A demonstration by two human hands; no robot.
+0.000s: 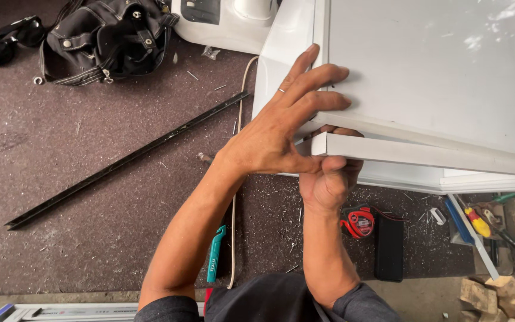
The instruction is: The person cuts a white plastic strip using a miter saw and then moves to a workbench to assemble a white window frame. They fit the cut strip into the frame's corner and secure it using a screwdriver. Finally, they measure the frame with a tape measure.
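The white panel [436,65] fills the upper right and blocks any pass there; the trim strip [424,154] runs along its lower edge. Both hands crowd the strip's left end, the left hand [281,128] above and the right hand [329,176] under it. Left of them the dark floor [61,167] lies open, crossed by a long black bar [126,161]. A bag [102,36] sits upper left. Below the strip, a tape measure [359,222] and a black box [388,247] narrow the room; tools [484,223] clutter the right.

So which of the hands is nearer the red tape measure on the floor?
Right. The right hand grips the white strip just above the red tape measure; the left hand lies farther up on the white panel.
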